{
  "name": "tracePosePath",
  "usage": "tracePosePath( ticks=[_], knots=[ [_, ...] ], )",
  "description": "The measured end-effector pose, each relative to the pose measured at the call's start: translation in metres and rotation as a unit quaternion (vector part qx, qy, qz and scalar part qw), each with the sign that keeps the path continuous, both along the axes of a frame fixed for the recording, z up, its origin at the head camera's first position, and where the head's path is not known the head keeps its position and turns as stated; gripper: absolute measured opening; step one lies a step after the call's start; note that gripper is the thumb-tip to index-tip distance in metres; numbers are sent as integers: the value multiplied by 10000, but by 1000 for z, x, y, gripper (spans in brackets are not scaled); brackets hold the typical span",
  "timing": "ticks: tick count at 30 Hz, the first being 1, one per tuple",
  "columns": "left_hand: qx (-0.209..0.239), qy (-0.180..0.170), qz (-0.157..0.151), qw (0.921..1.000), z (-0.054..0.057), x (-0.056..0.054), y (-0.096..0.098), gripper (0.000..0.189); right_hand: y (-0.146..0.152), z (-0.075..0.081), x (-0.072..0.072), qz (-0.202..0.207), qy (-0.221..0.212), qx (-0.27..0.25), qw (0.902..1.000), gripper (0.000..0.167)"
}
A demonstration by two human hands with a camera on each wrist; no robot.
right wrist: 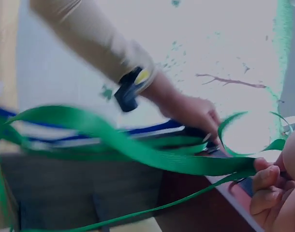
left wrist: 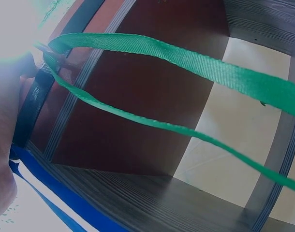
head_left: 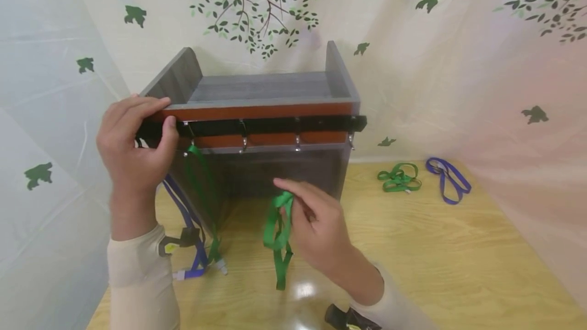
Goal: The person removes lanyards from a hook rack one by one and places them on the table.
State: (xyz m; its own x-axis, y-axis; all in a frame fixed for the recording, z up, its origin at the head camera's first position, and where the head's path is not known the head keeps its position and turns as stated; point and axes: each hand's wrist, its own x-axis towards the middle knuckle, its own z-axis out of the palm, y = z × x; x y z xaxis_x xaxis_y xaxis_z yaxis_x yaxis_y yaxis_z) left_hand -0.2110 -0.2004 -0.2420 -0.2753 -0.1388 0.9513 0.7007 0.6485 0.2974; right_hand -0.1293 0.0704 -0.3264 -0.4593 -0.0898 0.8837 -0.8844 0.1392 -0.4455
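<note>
My left hand [head_left: 137,141] grips the left end of the grey wooden shelf [head_left: 263,88], fingers over its top edge and thumb on the black hook rail [head_left: 270,125]. My right hand [head_left: 321,223] pinches a green lanyard [head_left: 279,228] between thumb and fingers, in front of the shelf and below the rail; its loops dangle down. A second green lanyard [left wrist: 186,130] hangs from a hook [head_left: 190,134] beside my left thumb. Further left hangs a blue lanyard [head_left: 183,202], its top hidden behind my left hand.
Other silver hooks [head_left: 244,139] line the rail to the right. On the wooden table [head_left: 412,258], right of the shelf, lie a bunched green lanyard [head_left: 399,177] and a looped blue lanyard [head_left: 451,180]. A pale curtain [head_left: 390,65] with leaf and bird prints stands behind.
</note>
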Motion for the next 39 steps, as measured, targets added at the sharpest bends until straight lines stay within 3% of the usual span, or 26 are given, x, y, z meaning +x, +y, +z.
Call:
tracePosePath(
  ticks=[4,16,19,26,31,36,39],
  knots=[
    [22,8,0,10000,2,2,2,36,8,3,8,520,-703,-175,9960,37],
    [-16,-76,15,10000,3,5,6,36,31,11,20,749,-1344,55,9881,33],
    [-6,-55,15,10000,4,5,7,35,39,12,19,719,-1235,307,9893,34],
    [-7,-28,54,10000,4,6,6,35,53,13,18,146,-969,1052,9896,40],
    [17,-36,59,10000,4,7,7,35,61,16,18,-99,-693,1678,9833,48],
    [37,-68,47,10000,4,7,6,35,67,15,17,111,-190,2128,9768,51],
    [19,-63,40,10000,4,6,6,35,70,14,15,344,390,2110,9761,47]
  ],
)
